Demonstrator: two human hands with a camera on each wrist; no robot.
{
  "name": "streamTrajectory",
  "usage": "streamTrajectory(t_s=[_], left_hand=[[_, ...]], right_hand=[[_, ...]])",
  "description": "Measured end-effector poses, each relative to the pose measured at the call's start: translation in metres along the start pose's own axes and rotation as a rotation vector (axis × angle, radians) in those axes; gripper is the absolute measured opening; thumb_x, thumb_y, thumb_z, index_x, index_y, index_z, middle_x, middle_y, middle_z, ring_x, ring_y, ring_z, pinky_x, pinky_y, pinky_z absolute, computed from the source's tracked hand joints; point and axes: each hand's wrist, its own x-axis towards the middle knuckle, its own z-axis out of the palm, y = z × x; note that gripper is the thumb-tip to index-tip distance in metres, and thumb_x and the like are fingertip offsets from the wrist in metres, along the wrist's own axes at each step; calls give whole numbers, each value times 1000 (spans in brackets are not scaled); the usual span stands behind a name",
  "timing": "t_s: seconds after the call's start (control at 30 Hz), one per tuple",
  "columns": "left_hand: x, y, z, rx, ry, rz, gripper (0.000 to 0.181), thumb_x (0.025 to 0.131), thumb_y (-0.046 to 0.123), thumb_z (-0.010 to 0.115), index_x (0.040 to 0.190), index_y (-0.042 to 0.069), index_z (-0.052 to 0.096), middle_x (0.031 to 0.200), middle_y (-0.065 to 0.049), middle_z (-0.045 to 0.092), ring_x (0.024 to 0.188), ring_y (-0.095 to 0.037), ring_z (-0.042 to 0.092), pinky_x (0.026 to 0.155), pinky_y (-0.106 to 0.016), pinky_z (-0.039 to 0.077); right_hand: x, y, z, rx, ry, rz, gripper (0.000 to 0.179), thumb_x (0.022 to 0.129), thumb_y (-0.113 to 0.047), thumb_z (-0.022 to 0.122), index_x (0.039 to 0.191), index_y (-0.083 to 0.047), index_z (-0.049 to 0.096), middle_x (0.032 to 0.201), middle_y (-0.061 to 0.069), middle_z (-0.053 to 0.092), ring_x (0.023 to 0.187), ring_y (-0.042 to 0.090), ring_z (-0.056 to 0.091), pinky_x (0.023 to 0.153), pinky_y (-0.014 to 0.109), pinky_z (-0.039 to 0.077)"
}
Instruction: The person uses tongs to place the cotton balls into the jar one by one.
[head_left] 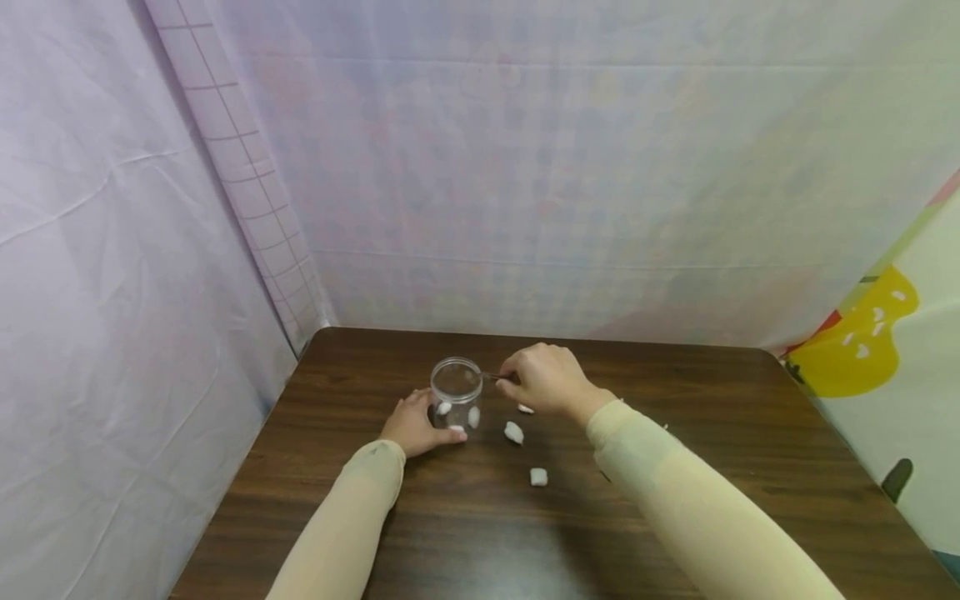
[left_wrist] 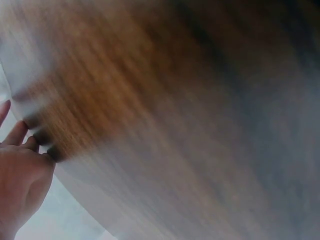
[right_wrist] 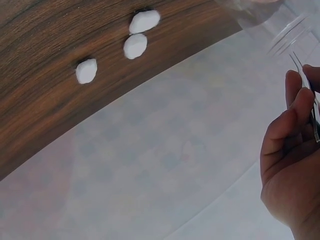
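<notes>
A clear jar [head_left: 456, 382] stands on the table, without a lid, with several white cotton balls [head_left: 473, 417] inside. My left hand [head_left: 417, 427] grips its lower part, thumb in front and fingers on the left side. In the left wrist view the left hand [left_wrist: 25, 172] shows only at the edge, and the jar is out of sight. My right hand [head_left: 546, 379] pinches metal tweezers [right_wrist: 315, 117], whose tips point at the jar's rim. No cotton shows between the tips. Loose cotton balls [head_left: 513, 432] lie right of the jar, one squarish piece [head_left: 538, 477] nearest me.
The dark wooden table [head_left: 720, 417] ends at a pale patterned curtain [head_left: 555, 167] behind and a white sheet [head_left: 112, 292] on the left. A yellow printed shape [head_left: 855, 358] marks the cloth at the right. My right forearm [head_left: 697, 492] crosses over the table.
</notes>
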Motion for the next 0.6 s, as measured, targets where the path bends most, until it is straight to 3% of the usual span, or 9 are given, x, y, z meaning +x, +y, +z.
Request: streamTrajectory(t_s=[0.27, 0.6], left_hand=[[-2, 2, -1, -3, -1, -4, 92, 70, 60, 84, 141, 10, 55, 145, -16, 51, 138, -34, 40, 118, -57, 19], [-1, 0, -1, -7, -12, -4, 93, 70, 61, 83, 142, 11, 54, 146, -15, 50, 139, -34, 39, 117, -57, 19]], right_hand=[[-9, 8, -6, 11, 3, 52, 18, 91, -35, 70, 97, -21, 79, 88, -9, 73, 61, 4, 57, 46, 27, 46], [-22, 28, -5, 36, 3, 109, 16, 92, -34, 70, 95, -21, 79, 81, -10, 70, 55, 2, 53, 44, 27, 44]])
